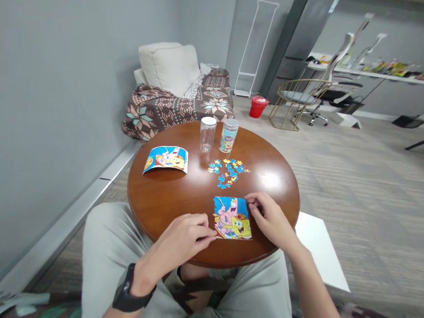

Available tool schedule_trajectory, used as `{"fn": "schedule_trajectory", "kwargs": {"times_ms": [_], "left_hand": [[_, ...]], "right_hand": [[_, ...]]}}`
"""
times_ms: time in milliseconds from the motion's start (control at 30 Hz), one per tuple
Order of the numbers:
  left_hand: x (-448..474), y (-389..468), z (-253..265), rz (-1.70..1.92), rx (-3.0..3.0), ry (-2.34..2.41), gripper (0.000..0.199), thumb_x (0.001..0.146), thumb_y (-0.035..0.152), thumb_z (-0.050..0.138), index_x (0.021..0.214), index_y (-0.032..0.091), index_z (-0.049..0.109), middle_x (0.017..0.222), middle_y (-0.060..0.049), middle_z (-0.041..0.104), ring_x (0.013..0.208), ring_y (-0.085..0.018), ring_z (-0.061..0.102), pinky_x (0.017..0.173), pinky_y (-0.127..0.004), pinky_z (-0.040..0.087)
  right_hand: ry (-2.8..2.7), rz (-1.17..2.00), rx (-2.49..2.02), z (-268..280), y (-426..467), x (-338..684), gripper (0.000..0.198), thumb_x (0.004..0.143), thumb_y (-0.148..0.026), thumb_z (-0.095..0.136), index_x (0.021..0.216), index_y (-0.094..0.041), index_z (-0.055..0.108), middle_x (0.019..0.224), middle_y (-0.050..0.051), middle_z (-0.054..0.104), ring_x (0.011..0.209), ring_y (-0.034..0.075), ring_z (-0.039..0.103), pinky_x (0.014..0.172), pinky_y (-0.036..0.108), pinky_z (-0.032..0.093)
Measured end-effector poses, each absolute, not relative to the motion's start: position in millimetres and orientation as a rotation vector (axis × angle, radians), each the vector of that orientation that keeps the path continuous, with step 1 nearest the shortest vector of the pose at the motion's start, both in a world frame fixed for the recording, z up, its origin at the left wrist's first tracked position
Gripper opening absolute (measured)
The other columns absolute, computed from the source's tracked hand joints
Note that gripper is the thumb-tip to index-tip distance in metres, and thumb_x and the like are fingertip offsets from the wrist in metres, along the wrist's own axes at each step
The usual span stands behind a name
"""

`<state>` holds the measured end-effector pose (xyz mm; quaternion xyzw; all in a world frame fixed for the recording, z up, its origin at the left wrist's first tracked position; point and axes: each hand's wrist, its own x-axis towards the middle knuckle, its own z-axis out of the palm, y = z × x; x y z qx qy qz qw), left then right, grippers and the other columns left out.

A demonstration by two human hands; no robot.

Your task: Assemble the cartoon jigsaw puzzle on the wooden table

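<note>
A partly assembled jigsaw puzzle [231, 218] with a pink and a yellow cartoon figure lies flat on the round brown table [179, 203], its left edge uneven. My left hand [187, 235], wearing a black watch, has its fingers bent and closed on the puzzle's lower left corner. At the upper right corner, the curled fingers and thumb of my right hand [268, 216] grip the edge. Loose puzzle pieces [228, 171], mostly blue and yellow, lie scattered just beyond. To the left, a curved picture sheet [167, 157] shows the same figures.
A clear jar [207, 136] with a white lid and a printed jar [229, 137] stand at the table's far side. Behind are a sofa with a patterned cover [179, 107], a red bin [258, 107] and a gold-framed chair [297, 99]. A grey wall runs along the left.
</note>
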<state>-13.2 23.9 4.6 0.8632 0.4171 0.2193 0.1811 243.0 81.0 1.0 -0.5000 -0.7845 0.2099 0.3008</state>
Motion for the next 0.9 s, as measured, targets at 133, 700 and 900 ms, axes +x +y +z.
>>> {"fn": "schedule_trajectory", "kwargs": {"times_ms": [133,700,900], "left_hand": [[-7.9,23.7,3.2,0.658,2.359,1.210,0.009,0.087,0.018,0.059,0.088,0.021,0.068,0.076,0.002,0.060,0.069,-0.011,0.053,0.067,-0.024,0.038],[-13.5,28.6,10.3,0.718,1.920,1.262,0.013,0.076,0.016,0.061,0.072,0.018,0.048,0.068,0.005,0.050,0.061,-0.009,0.046,0.057,-0.021,0.035],[-13.5,25.7,8.8,0.794,1.904,1.286,0.011,0.077,0.016,0.060,0.073,0.018,0.050,0.069,0.004,0.052,0.061,-0.009,0.047,0.058,-0.021,0.037]], "right_hand": [[-2.144,0.460,-1.330,6.5,108.0,231.0,0.019,0.088,-0.015,0.046,0.102,-0.018,0.059,0.095,0.007,0.061,0.088,0.020,0.059,0.083,0.035,0.048],[-2.524,0.553,-1.277,19.4,202.8,185.4,0.009,0.076,-0.009,0.064,0.080,-0.017,0.061,0.083,0.004,0.067,0.080,0.017,0.060,0.075,0.027,0.044],[-2.354,0.603,-1.269,30.2,182.1,180.8,0.015,0.076,-0.005,0.058,0.084,-0.017,0.061,0.081,0.002,0.067,0.076,0.014,0.060,0.071,0.025,0.043]]}}
